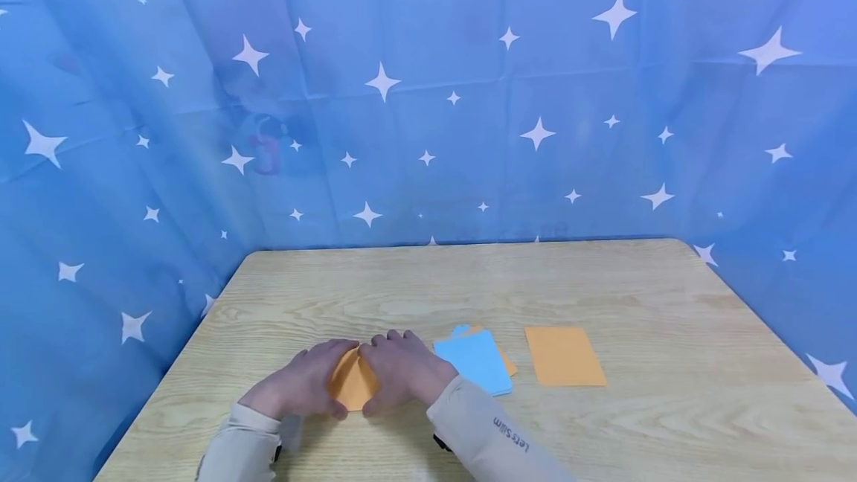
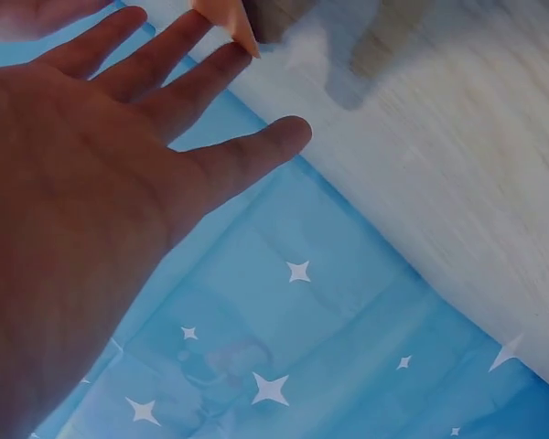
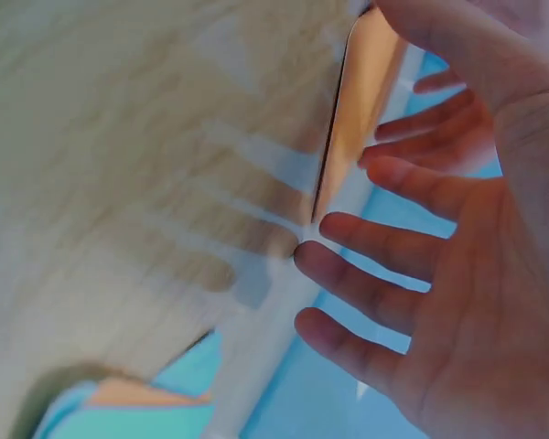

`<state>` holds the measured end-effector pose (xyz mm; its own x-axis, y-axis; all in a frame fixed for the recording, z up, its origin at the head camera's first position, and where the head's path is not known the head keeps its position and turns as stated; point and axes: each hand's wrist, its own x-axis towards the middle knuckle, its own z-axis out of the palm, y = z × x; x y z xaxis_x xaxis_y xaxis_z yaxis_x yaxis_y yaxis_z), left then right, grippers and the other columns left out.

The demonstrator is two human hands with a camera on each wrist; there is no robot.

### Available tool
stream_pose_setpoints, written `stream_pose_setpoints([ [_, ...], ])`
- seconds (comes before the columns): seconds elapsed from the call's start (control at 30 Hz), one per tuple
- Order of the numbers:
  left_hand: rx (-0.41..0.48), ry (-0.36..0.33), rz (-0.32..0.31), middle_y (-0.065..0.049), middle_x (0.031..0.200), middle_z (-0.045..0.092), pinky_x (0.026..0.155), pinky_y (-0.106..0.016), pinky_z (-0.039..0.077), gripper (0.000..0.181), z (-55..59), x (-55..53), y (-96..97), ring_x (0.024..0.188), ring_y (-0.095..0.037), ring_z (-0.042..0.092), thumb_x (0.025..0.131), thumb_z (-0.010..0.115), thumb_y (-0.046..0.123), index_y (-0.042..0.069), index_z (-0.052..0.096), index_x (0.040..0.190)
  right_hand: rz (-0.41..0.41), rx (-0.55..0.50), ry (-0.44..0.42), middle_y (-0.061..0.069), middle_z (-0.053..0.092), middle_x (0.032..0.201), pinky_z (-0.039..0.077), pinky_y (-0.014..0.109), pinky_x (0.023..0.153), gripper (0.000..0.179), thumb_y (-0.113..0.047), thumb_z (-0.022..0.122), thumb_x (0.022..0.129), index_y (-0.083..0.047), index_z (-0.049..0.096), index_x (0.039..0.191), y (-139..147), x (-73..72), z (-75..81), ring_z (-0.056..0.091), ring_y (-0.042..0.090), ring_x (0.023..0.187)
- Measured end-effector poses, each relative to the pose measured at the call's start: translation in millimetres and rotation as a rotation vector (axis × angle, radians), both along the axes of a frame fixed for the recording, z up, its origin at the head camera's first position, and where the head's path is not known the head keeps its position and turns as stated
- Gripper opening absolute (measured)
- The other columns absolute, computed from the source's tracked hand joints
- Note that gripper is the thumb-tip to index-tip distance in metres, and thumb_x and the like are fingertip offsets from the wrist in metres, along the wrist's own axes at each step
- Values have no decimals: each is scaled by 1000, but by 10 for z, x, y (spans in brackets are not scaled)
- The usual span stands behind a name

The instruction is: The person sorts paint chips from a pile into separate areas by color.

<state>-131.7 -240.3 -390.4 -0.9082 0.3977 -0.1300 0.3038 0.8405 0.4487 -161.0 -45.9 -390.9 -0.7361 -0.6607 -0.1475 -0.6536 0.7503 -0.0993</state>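
Note:
An orange paper square (image 1: 352, 384) is bent upward between my two hands, close over the wooden table. My left hand (image 1: 309, 380) holds its left side, with the thumb at the near edge and the fingers reaching to the far end. From the right, my right hand (image 1: 405, 372) holds the opposite side in the same way, and the fingertips of both hands come close together at the far end. The left wrist view catches only an orange corner (image 2: 227, 20) at the fingertips. One long edge of the orange paper (image 3: 357, 101) shows in the right wrist view.
Just right of my right hand lies a stack of blue paper (image 1: 474, 361) with orange paper (image 1: 507, 364) sticking out beneath it. Farther right, another orange sheet (image 1: 565, 356) lies flat on the table (image 1: 669, 393). A blue star-patterned curtain (image 1: 455, 132) hangs behind and along the sides.

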Motion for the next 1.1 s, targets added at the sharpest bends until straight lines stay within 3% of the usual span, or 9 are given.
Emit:
stream_pose_setpoints([
  [0.17,-61,29,-1,-22,152,47,107,-77,29,99,24,-6,44,140,-45,42,65,96,24,2,47,149,-23,-53,-35,-3,58,143,42,49,111,80,-63,79,78,-24,56,144,240,-56,78,54,24,130],
  [0.4,-49,45,-13,-18,156,44,111,-78,22,96,101,-38,253,146,-40,37,72,91,36,6,47,151,-70,-121,-87,4,49,154,33,56,117,84,-61,77,82,-21,49,151,826,-112,237,45,30,141],
  [0.73,-45,53,-34,-12,160,41,115,-75,19,88,192,-188,843,151,-40,31,85,76,56,12,45,154,-96,-228,-118,8,45,157,27,62,118,87,-54,79,84,-17,44,155,1422,-141,336,38,38,146],
  [0.9,-94,56,-59,-12,162,38,115,-74,20,93,243,-243,1155,151,-40,30,83,76,58,13,42,156,-120,-222,-135,11,37,162,26,64,118,94,-56,80,83,-16,39,158,1610,-155,350,32,40,150],
  [1.1,-126,32,-66,-11,162,38,117,-71,22,99,228,-248,1416,151,-37,31,76,84,56,14,42,156,-121,-204,-137,18,33,163,27,67,116,104,-56,84,77,-13,36,159,1773,-150,295,31,43,149],
])
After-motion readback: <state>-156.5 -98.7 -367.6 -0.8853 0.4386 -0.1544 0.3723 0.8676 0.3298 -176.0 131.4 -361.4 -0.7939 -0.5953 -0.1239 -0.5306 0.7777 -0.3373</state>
